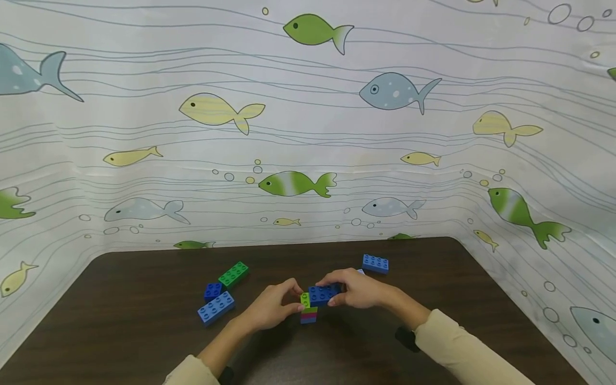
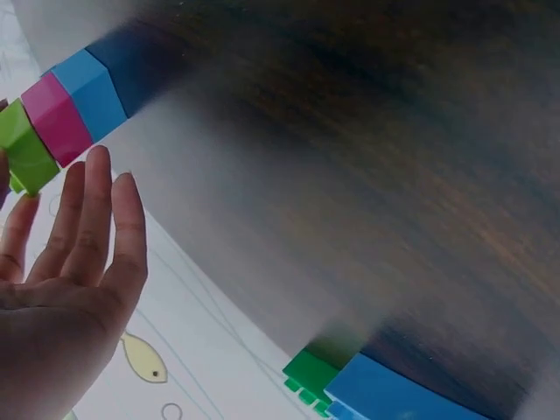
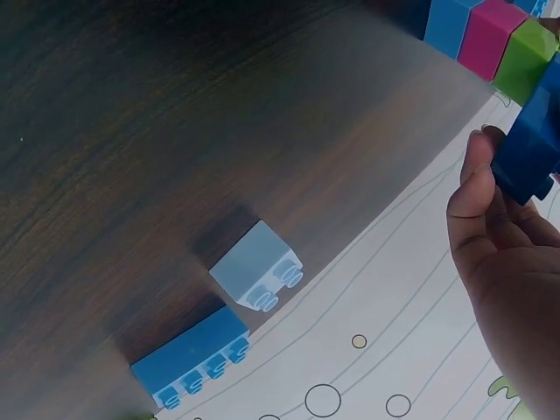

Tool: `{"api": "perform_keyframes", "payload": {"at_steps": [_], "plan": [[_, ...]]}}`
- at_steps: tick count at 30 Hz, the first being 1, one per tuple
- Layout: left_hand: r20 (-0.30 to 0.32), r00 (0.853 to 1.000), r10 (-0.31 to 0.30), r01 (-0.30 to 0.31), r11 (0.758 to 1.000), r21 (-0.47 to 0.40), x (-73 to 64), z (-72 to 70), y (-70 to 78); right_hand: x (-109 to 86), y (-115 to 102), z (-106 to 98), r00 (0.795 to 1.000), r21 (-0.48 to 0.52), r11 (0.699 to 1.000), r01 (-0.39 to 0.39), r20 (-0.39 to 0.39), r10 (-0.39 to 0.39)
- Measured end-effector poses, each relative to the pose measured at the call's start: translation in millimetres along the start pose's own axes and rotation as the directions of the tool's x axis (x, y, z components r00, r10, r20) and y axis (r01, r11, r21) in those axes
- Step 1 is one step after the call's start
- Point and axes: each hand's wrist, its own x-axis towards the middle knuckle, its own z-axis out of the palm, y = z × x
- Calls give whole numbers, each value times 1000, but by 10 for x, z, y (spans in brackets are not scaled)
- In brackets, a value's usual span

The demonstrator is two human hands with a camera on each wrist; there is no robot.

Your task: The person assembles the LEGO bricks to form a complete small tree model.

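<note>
A small stack stands upright on the table, with a blue brick (image 2: 93, 94) at the bottom, a magenta brick (image 2: 58, 120) above it and a lime green brick (image 1: 305, 301) on top. My left hand (image 1: 271, 308) pinches the lime brick from the left between thumb and index finger; its other fingers are extended in the left wrist view. From the right, my right hand (image 1: 362, 289) grips a dark blue toy building brick (image 1: 322, 294), studs up, between thumb and fingers. That brick overlaps the stack's right top; whether it is seated on the studs, I cannot tell.
Left of the stack lie a green brick (image 1: 233, 274), a small dark blue brick (image 1: 213, 291) and a long blue brick (image 1: 216, 308). Behind my right hand are another blue brick (image 1: 375, 263) and a pale blue brick (image 3: 256, 267). A fish-patterned sheet (image 1: 308, 133) surrounds the dark table (image 1: 139, 342).
</note>
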Motion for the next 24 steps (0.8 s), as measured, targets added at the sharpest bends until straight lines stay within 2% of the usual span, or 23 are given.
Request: {"api": "perform_keyframes", "payload": {"at_steps": [6,9,12,18,24], "plan": [[21,1000,-9,9,1000,19,15,-39,5,22,21,-15,1000,23,1000,13,-2,-13],[66,998,-18,17,1000,16,18,-96,6,21,22,-19,1000,33,999,18,0,-18],[80,997,-22,19,999,28,13,-186,14,17,19,-25,1000,35,999,19,1,-19],[-5,998,-70,70,995,77,-85,-418,13,14,2,-27,1000,31,999,-10,1,10],[-104,991,-81,91,991,97,-307,-650,-71,11,5,-25,1000,26,999,-28,3,28]]}}
